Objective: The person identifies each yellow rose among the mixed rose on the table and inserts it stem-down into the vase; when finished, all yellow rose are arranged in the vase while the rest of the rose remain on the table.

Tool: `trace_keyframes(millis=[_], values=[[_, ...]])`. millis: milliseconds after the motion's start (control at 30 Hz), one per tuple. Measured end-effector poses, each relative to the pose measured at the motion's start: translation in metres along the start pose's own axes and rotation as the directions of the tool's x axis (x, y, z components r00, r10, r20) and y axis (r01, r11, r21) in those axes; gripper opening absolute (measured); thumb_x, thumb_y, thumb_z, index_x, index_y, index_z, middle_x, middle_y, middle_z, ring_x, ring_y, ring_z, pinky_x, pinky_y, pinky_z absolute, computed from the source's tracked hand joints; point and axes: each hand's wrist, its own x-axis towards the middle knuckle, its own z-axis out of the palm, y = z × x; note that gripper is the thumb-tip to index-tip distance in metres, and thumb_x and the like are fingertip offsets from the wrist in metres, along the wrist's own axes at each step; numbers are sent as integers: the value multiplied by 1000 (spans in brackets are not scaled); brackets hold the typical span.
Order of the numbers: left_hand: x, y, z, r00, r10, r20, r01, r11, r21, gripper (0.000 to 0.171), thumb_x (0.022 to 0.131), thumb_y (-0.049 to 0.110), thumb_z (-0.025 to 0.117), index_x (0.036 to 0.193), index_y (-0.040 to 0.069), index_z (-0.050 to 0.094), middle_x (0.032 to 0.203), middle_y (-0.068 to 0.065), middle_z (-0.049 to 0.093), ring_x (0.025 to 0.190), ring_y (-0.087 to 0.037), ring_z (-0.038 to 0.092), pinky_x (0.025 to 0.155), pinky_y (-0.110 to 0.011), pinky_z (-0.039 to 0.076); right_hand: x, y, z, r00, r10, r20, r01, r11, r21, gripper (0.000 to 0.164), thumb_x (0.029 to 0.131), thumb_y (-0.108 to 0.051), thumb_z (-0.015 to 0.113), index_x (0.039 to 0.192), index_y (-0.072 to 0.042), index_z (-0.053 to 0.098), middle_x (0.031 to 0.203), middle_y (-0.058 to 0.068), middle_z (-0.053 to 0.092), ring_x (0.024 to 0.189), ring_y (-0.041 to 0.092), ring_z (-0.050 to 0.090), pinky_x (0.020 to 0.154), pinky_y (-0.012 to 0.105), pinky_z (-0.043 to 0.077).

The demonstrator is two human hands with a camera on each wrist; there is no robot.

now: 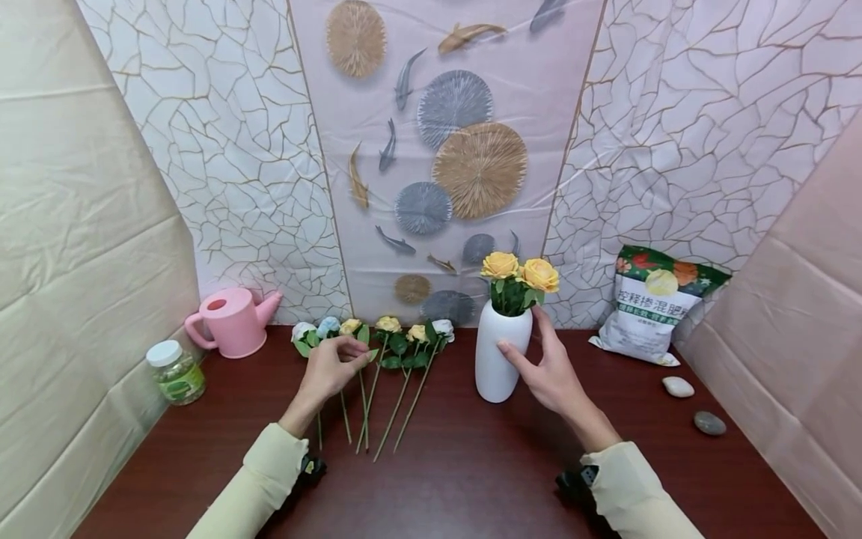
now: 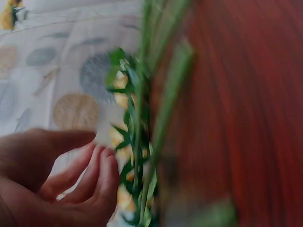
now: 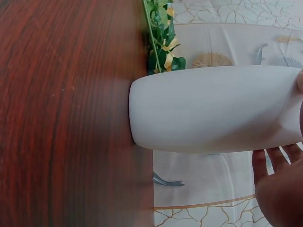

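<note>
A white vase (image 1: 494,359) stands upright on the table with two yellow roses (image 1: 520,271) and green leaves at its mouth. My right hand (image 1: 548,367) grips the vase's right side, the thumb on its front and the fingers behind. In the right wrist view the vase (image 3: 213,109) fills the middle, the hand (image 3: 284,184) at its upper part. Over the left end of a row of loose roses (image 1: 388,324), my left hand (image 1: 333,365) hovers with bent fingers. The left wrist view shows nothing between thumb and fingers of the left hand (image 2: 61,179), close beside stems and leaves.
On the left stand a pink watering can (image 1: 239,323) and a lidded jar (image 1: 176,372). A fertilizer bag (image 1: 643,307) leans at the back right, with a white stone (image 1: 677,386) and a grey stone (image 1: 710,423) in front. Patterned cloth hangs behind the table (image 1: 444,486).
</note>
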Motion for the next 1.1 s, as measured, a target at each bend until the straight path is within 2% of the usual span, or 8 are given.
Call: trace_keyframes(millis=[133, 400, 533, 633, 867, 1100], values=[[0, -3, -1, 999, 27, 40, -31, 993, 110, 10, 87, 24, 80, 90, 17, 75, 84, 1, 76, 73, -10, 70, 69, -31, 58, 1, -1, -1, 1000, 5, -1, -5, 1000, -6, 85, 94, -24, 73, 158, -4, 21, 159, 17, 36, 140, 35, 45, 116, 58, 35], [1, -4, -4, 995, -65, 78, 54, 989, 135, 16, 84, 23, 82, 90, 12, 72, 76, 1, 75, 66, -10, 67, 64, -29, 54, 1, -3, -2, 1000, 1, 0, -1, 1000, -5, 86, 94, -24, 73, 159, -3, 20, 158, 19, 36, 140, 38, 45, 115, 61, 35], [0, -4, -5, 985, -133, 112, 123, 988, 98, 21, 86, 21, 81, 97, 7, 70, 72, -2, 75, 62, -15, 71, 56, -28, 54, 1, -3, -2, 1000, 0, 5, 0, 1000, -7, 85, 94, -23, 72, 158, -3, 21, 158, 19, 36, 140, 37, 45, 115, 59, 36], [0, -3, -5, 974, -180, 136, 173, 983, 60, 27, 86, 20, 81, 104, 4, 68, 71, -4, 75, 63, -18, 74, 54, -30, 56, 1, -3, -1, 1000, 3, 6, -3, 1000, -2, 85, 94, -23, 72, 158, -3, 21, 158, 18, 37, 140, 36, 45, 116, 59, 36], [0, -2, -6, 960, -225, 169, 234, 972, -33, 31, 85, 14, 81, 108, 1, 64, 75, -8, 76, 66, -23, 76, 62, -34, 62, 2, 2, -1, 1000, 16, 2, -16, 1000, 10, 87, 93, -26, 74, 159, -6, 20, 160, 16, 35, 143, 34, 42, 118, 59, 33], [-2, 0, -9, 951, -231, 206, 275, 937, -217, 37, 84, 8, 81, 114, -1, 60, 88, -18, 77, 78, -34, 77, 73, -43, 63, 5, 23, 2, 1000, 13, -5, -13, 1000, 3, 89, 93, -28, 74, 161, -13, 18, 161, 12, 33, 143, 32, 42, 118, 58, 33]])
